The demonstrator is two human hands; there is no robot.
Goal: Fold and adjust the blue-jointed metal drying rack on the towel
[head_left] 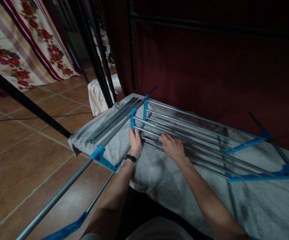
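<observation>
A rack of grey metal tubes and thin metal rods (204, 146) with blue plastic brackets lies across a grey cloth. My left hand (135, 139), with a black band at the wrist, is closed at the lower end of a blue bracket (132, 117) where the rods meet it. Some of its fingers are hidden behind the bracket. My right hand (172, 146) curls its fingers over a rod a little to the right. Another blue bracket (145, 111) stands just behind, and further blue brackets (262, 176) join the rods at the far right end.
Several loose grey tubes (116, 118) lie on the grey cloth (157, 166) at the left. Black metal frame posts (98, 56) rise at the left. A dark red curtain (209, 70) hangs behind. A long tube (56, 196) extends over the tiled floor (16, 160).
</observation>
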